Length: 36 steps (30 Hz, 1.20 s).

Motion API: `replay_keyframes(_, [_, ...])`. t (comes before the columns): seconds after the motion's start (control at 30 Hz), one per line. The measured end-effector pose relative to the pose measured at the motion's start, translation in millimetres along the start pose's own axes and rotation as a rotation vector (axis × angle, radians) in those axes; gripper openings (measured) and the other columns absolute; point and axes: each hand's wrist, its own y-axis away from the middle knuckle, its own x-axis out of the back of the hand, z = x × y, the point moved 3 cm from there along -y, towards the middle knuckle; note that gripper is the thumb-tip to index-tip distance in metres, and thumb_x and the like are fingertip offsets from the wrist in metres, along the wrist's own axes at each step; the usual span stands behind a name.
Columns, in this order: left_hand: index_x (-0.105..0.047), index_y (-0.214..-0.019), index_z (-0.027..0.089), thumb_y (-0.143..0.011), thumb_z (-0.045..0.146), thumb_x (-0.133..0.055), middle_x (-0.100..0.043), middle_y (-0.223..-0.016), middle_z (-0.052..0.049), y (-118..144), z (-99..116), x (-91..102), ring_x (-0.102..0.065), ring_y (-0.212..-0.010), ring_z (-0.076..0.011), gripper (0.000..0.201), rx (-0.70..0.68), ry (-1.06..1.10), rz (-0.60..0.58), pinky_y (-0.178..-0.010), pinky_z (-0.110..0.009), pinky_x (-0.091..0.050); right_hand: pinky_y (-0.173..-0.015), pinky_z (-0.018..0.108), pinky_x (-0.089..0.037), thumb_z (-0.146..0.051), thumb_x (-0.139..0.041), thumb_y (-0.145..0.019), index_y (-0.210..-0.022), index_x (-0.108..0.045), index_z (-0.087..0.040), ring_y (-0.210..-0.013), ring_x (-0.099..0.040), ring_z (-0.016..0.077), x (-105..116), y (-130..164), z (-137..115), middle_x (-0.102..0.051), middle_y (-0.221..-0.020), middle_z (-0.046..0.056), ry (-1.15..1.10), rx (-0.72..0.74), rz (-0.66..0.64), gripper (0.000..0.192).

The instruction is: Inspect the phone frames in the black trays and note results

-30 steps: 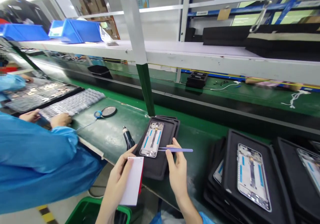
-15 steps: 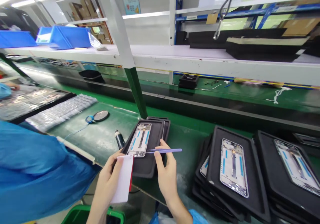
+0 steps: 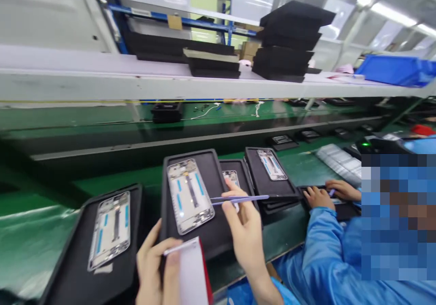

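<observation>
Your right hand (image 3: pixel 247 232) is pinching blue tweezers (image 3: pixel 238 199) between thumb and fingers, holding them level over the right edge of the middle tray (image 3: pixel 211 237), just beside the phone frame (image 3: pixel 190 195) lying in it. Your left hand (image 3: pixel 155 268) is gripping a white pad (image 3: pixel 190 271) against that tray's near edge. A co-worker (image 3: pixel 327 259) in blue is sitting to your right.

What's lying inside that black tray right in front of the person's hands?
The black tray holds one phone frame, silvery with blue strips. The left hand and its white card cover the tray's near corner, so anything there is hidden.
</observation>
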Motion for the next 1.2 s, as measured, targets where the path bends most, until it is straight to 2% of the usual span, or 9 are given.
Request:
replay_keyframes(0.17, [-0.075,-0.115,0.03,-0.113,0.047,-0.058,-0.059,-0.162,-0.014,-23,73,-84.3,-0.045,-0.167,-0.036,0.024,-0.053,0.149,-0.202,-0.124,-0.051,-0.051,-0.126,0.056,-0.056,-0.06,-0.087,-0.092,-0.108,-0.085,-0.023,-0.142,-0.075,0.0367,83,-45,10,-0.081,-0.147,0.016,0.04,0.051,0.23,0.04])
replay_keyframes(0.37, [-0.074,-0.104,0.028,-0.116,0.037,-0.047,-0.063,-0.16,-0.017,-34,147,-154.8,-0.035,-0.174,-0.033,0.031,-0.037,0.396,-0.449,-0.135,-0.058,-0.038,-0.128,0.06,-0.055,-0.066,-0.093,-0.08,-0.107,-0.084,-0.023,-0.139,-0.077,0.0384,174,-92,22,-0.086,-0.135,0.016,0.055,0.062,0.412,0.051])
replay_keyframes(0.47, [-0.074,-0.102,0.027,-0.116,0.039,-0.047,-0.065,-0.162,-0.017,-32,157,-174.2,-0.034,-0.175,-0.0343,0.033,-0.022,0.438,-0.541,-0.136,-0.061,-0.036,-0.127,0.061,-0.055,-0.072,-0.093,-0.077,-0.105,-0.084,-0.023,-0.138,-0.078,0.0382,198,-114,28,-0.088,-0.132,0.015,0.085,0.064,0.409,0.057])
replay_keyframes(0.57, [-0.076,-0.103,0.027,-0.116,0.05,-0.052,-0.066,-0.165,-0.016,-31,144,-170.3,-0.046,-0.168,-0.0386,0.036,0.045,0.455,-0.544,-0.13,-0.06,-0.046,-0.122,0.066,-0.058,-0.075,-0.099,-0.065,-0.095,-0.084,-0.022,-0.125,-0.083,0.0416,207,-128,31,-0.09,-0.116,0.017,0.14,0.062,0.388,0.063])
replay_keyframes(0.67, [-0.079,-0.107,0.024,-0.111,0.063,-0.06,-0.084,-0.132,-0.016,-33,124,-149.6,-0.083,-0.115,-0.0325,0.043,0.169,0.542,-0.585,-0.09,-0.04,-0.068,-0.124,0.069,-0.054,-0.075,-0.102,-0.061,-0.094,-0.084,-0.02,-0.123,-0.083,0.0423,201,-120,24,-0.09,-0.115,0.019,0.182,0.083,0.428,0.067])
replay_keyframes(0.8, [-0.08,-0.098,0.021,-0.098,0.073,-0.078,-0.084,-0.083,-0.006,-36,110,-113.8,-0.074,-0.065,-0.0168,0.051,0.311,0.656,-0.432,-0.053,-0.02,-0.054,-0.105,0.045,-0.071,-0.055,-0.09,-0.095,-0.107,-0.085,-0.023,-0.102,-0.088,0.026,153,-70,-6,-0.09,-0.109,0.008,0.073,0.254,0.44,0.035])
replay_keyframes(0.9, [-0.082,-0.097,0.021,-0.09,0.071,-0.089,-0.084,-0.08,-0.003,-34,106,-93.1,-0.073,-0.062,-0.0128,0.051,0.37,0.714,-0.227,-0.052,-0.014,-0.053,-0.072,0.028,-0.072,-0.036,-0.082,-0.106,-0.108,-0.085,-0.025,-0.081,-0.087,0.0191,97,-29,-25,-0.089,-0.1,0.004,-0.026,0.255,0.102,0.011])
replay_keyframes(1.03, [-0.084,-0.099,0.022,-0.087,0.062,-0.096,-0.089,-0.088,-0.005,-28,105,-68.7,-0.084,-0.073,-0.0162,0.044,0.38,0.759,-0.138,-0.06,-0.014,-0.062,-0.087,0.035,-0.075,-0.018,-0.078,-0.106,-0.116,-0.084,-0.027,-0.099,-0.088,0.0231,50,6,-28,-0.089,-0.105,0.005,-0.035,0.372,-0.142,0.014])
replay_keyframes(1.2, [-0.091,-0.108,0.028,-0.097,0.035,-0.089,-0.093,-0.106,-0.002,-21,107,-33.6,-0.09,-0.09,-0.0172,0.013,0.256,0.652,-0.141,-0.077,-0.013,-0.068,-0.087,0.042,-0.076,-0.004,-0.076,-0.1,-0.123,-0.081,-0.024,-0.097,-0.089,0.0273,39,9,-23,-0.09,-0.106,0.009,0.006,0.532,-0.248,0.031])
